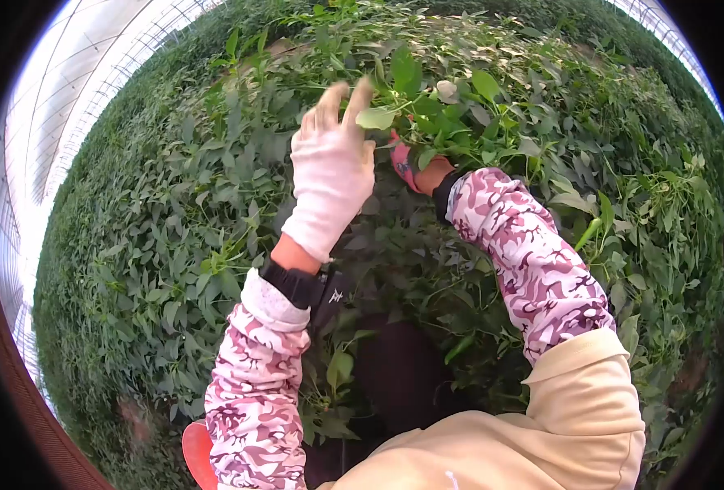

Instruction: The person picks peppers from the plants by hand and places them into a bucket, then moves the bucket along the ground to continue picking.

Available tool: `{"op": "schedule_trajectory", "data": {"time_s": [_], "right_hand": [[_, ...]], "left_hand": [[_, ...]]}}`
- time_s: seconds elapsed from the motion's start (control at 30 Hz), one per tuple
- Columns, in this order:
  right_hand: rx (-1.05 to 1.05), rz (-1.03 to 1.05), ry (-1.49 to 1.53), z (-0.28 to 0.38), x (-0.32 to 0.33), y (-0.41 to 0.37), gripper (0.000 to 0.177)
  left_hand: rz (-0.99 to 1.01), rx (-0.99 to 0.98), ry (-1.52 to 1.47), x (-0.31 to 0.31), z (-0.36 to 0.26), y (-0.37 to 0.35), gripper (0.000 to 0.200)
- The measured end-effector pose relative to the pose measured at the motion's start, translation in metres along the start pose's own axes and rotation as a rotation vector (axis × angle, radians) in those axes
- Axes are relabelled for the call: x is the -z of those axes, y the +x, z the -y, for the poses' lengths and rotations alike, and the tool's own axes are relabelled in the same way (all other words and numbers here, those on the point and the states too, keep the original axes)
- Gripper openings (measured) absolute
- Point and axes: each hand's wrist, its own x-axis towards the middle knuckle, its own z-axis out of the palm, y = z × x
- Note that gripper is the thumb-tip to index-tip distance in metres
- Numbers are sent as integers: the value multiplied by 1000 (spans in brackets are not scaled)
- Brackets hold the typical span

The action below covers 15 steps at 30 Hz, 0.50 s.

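Observation:
My left hand (332, 167), in a white knit glove with tan fingertips, is raised among the upper leaves. Its fingers are apart and slightly blurred, and a pale green leaf (376, 119) lies just beside them. To its right, my right hand (405, 162) wears a pink and red patterned glove and reaches into a leafy plant top (439, 118). Leaves cover its fingers, so what they touch or hold is hidden. A slim green pod, like a pepper (588, 233), hangs right of my right forearm.
Dense green plants (158, 245) surround me on both sides and ahead. A white plastic greenhouse wall (60, 106) with a metal frame curves along the left. Something red (199, 453) shows by my left elbow. Another slim green pod (460, 349) hangs low in the foliage.

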Motion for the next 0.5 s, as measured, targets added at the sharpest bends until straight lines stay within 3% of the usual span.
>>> {"op": "schedule_trajectory", "data": {"time_s": [0.03,0.1,0.2,0.23,0.27,0.33,0.4,0.43,0.47,0.5], "right_hand": [[24,4,-26,5,-1,0,46],[65,19,-85,14,-4,1,44],[127,55,-183,29,-8,-1,42],[152,69,-207,32,-9,-4,41],[182,84,-223,37,-9,-6,41],[253,127,-251,47,-9,-15,40],[372,187,-275,62,0,-28,39],[444,240,-241,67,6,-34,39],[525,318,-130,72,14,-40,39],[589,499,261,65,42,-48,40]], "left_hand": [[3,-5,-5,-1,-4,10,55],[68,-221,272,-7,-13,24,78],[354,-421,481,-27,-25,25,63],[335,-416,384,-37,-23,20,47],[335,-418,384,-38,-22,21,47],[597,-248,396,-36,-13,20,29],[450,-191,284,-34,8,10,19],[263,-244,237,-42,27,3,20],[208,-195,183,-36,35,0,19],[164,-106,109,-29,42,-5,19]]}}
